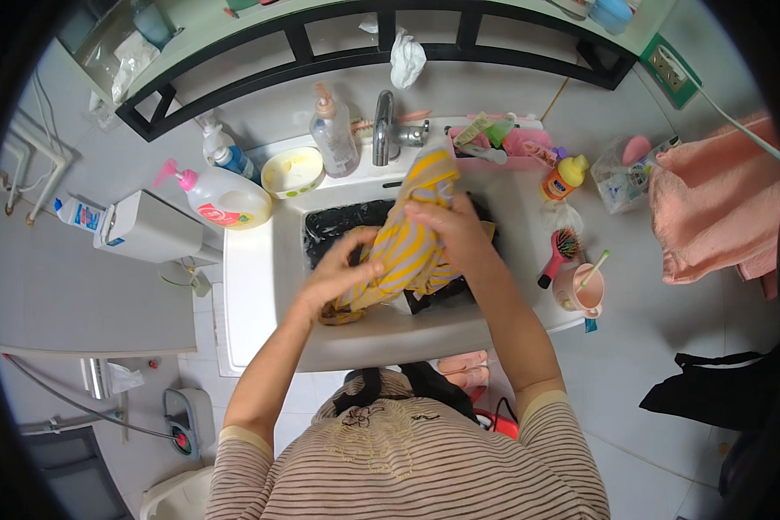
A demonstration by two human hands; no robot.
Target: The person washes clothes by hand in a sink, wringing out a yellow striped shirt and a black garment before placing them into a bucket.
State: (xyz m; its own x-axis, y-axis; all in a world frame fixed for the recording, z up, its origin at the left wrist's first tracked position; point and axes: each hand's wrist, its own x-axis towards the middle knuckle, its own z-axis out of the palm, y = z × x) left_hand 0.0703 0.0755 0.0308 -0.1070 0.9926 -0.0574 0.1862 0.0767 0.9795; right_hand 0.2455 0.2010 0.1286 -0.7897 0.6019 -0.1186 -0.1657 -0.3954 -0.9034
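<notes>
Right hand (449,230) closed on striped cloth (400,250) over sink (250,299); left hand (341,274) loosely curled against it, hold unclear; dark laundry (342,218) in sink, faucet (384,130) behind; cloth yellow-grey, bunched

Person's L hand (342,270) & R hand (452,232) slightly blurred; can't tell if L grips. Striped cloth (403,247) hides pt. of dark fabric (342,221) below. Basin edge (381,349) covers pt. of pink slippers (464,378). Shirt (407,468) cut off @ btm; black cloth (719,392) runs into dark R rim.
</notes>
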